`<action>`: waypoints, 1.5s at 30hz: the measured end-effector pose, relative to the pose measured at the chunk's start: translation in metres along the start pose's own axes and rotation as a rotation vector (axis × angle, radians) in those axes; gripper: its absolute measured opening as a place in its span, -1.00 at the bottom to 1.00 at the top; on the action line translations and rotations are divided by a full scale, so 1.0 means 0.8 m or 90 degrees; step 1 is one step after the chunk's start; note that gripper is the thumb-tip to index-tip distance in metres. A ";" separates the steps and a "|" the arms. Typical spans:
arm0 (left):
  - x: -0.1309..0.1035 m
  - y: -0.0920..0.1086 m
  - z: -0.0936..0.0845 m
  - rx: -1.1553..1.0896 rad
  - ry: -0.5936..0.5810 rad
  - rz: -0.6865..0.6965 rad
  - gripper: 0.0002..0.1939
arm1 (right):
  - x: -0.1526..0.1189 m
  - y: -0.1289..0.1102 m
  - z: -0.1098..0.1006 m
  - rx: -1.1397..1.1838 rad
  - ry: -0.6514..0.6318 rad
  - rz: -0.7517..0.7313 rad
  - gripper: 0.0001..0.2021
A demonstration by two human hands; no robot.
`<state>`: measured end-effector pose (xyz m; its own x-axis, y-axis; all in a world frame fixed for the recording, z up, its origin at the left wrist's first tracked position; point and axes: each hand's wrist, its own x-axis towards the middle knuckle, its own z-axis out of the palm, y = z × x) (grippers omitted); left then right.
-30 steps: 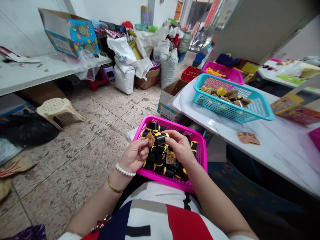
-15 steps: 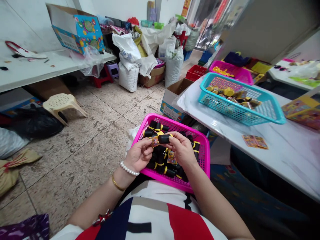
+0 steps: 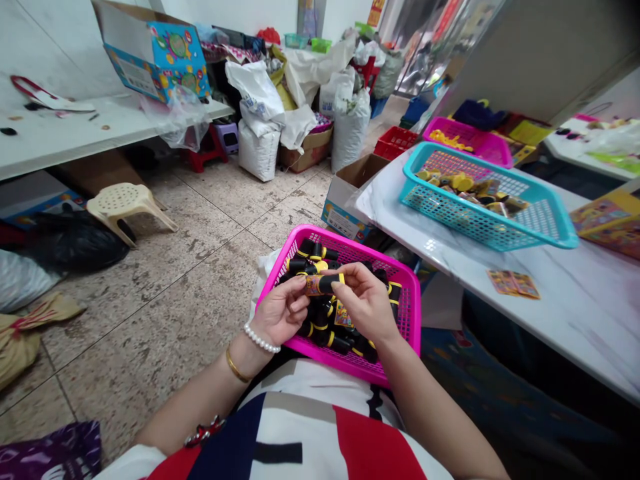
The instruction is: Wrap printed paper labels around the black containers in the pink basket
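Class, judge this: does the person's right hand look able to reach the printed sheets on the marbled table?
Probably yes. Only the rim of the pink basket seems to lie between the right hand and the printed sheets, though the hand grips a black cylinder.

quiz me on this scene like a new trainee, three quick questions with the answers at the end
1. Multiple choice: the turquoise basket stands on
a) the floor
b) the marbled white table
c) a stool

2. True or false: the left hand pinches the colourful label while the right hand holds the black cylinder, above the pink basket.

3. Open: which two things circle the left wrist?

Key: 1 b; 2 true; 3 a white bead bracelet and a gold bangle.
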<state>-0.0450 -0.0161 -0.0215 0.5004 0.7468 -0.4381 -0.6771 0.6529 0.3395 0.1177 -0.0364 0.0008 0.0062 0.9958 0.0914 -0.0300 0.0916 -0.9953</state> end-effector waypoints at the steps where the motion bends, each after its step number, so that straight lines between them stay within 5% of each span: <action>1: 0.000 0.000 0.000 0.002 0.008 0.003 -0.96 | -0.002 0.000 0.000 -0.027 0.001 -0.023 -0.85; 6: -0.001 -0.001 0.003 0.065 0.031 0.051 -0.86 | -0.004 0.012 0.003 -0.048 0.030 -0.086 -0.78; 11: -0.012 -0.003 0.010 0.241 0.084 0.215 -0.65 | -0.006 0.027 -0.001 0.018 0.017 -0.120 -0.71; 16: -0.016 0.001 0.007 0.440 -0.020 0.136 -0.66 | -0.014 0.018 -0.012 -0.180 -0.070 -0.187 -0.64; 21: -0.010 -0.002 0.005 0.543 -0.056 0.191 -0.66 | -0.024 0.004 -0.021 -0.384 -0.040 -0.289 -0.55; 26: -0.007 -0.006 0.004 0.525 -0.103 0.135 -0.62 | -0.030 0.009 -0.030 -0.418 -0.034 -0.379 -0.65; 28: -0.009 -0.006 0.005 0.533 -0.098 0.160 -0.66 | -0.030 0.017 -0.029 -0.375 -0.014 -0.346 -0.72; 32: -0.011 -0.009 0.011 0.600 -0.093 0.308 -0.75 | -0.025 0.029 -0.018 -0.135 0.032 -0.066 -0.80; 35: -0.009 -0.010 0.012 0.613 -0.089 0.281 -0.72 | -0.018 0.029 -0.019 -0.007 0.004 0.067 -0.77; 40: -0.006 -0.011 0.009 0.553 -0.108 0.186 -0.66 | -0.020 0.031 -0.036 0.087 -0.109 0.135 -0.69; 45: -0.003 -0.019 0.007 0.500 -0.141 0.100 -0.63 | -0.021 0.055 -0.029 0.188 -0.037 0.097 -0.84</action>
<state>-0.0328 -0.0268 -0.0207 0.5818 0.7906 -0.1909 -0.2149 0.3758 0.9014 0.1399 -0.0495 -0.0453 -0.0775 0.9959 -0.0475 -0.3151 -0.0697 -0.9465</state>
